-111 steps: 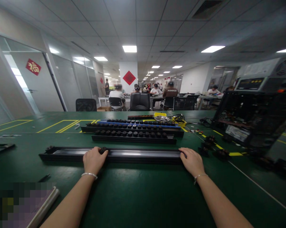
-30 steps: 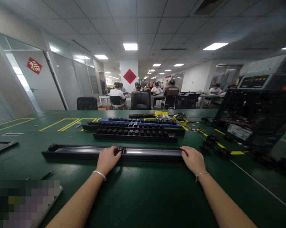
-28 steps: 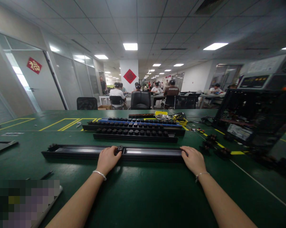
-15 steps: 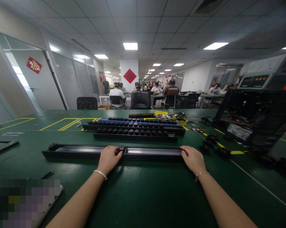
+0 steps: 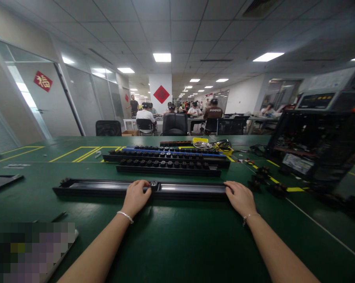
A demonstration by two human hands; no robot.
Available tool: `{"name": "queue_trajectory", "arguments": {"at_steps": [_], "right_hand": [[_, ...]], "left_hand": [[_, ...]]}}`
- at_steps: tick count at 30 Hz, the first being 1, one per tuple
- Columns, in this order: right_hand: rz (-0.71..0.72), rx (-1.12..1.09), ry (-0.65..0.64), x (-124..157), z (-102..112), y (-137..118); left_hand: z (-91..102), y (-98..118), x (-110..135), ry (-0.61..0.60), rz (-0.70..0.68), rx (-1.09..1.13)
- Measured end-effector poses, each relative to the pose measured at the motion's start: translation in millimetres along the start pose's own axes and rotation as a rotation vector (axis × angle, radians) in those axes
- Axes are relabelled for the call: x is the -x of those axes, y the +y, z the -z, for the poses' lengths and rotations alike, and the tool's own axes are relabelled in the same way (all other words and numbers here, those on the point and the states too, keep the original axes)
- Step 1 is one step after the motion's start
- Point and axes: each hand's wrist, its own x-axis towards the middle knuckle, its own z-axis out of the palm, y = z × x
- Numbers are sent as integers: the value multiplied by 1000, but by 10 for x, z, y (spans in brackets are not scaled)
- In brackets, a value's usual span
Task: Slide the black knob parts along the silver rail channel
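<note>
A long black rail (image 5: 192, 189) with a shiny metal strip along its trough lies across the green table in front of me. My left hand (image 5: 136, 197) curls over the rail near its middle, thumb on the near side. Just right of these fingertips a small black block (image 5: 154, 186) sits in the trough; whether they touch it I cannot tell. At the rail's right end my right hand (image 5: 241, 196) is closed around it, with the far fingers partly hidden. Another dark block (image 5: 66, 181) sits at the left end.
Behind lie black rails (image 5: 168, 169) filled with several round black parts. A yellow tray (image 5: 200, 140) and cables (image 5: 224, 145) are farther back. Loose dark parts (image 5: 277, 189) and an open electronics case (image 5: 301, 149) stand right. A blurred-out flat object (image 5: 33, 251) lies front left.
The small block has shifted slightly right along the rail, showing a bit more beside my left thumb. My right hand stays on the rail's end.
</note>
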Motion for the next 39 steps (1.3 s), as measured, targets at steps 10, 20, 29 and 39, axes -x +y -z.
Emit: {"name": "queue_trajectory", "arguments": {"at_steps": [10,20,29,39], "right_hand": [[-15,-3,-34,-2,26,-16],[-6,-9,-15,3,18,-10],[7,-9,7,2,-9,8],[-6,-13,-2,6,8,-10]], "left_hand": [[19,20,13,1,-27,7],[-7,37,34,-48,-59,23],[-16,47,43,-96,-118,40],[-24,53,54,-165,-195,58]]}}
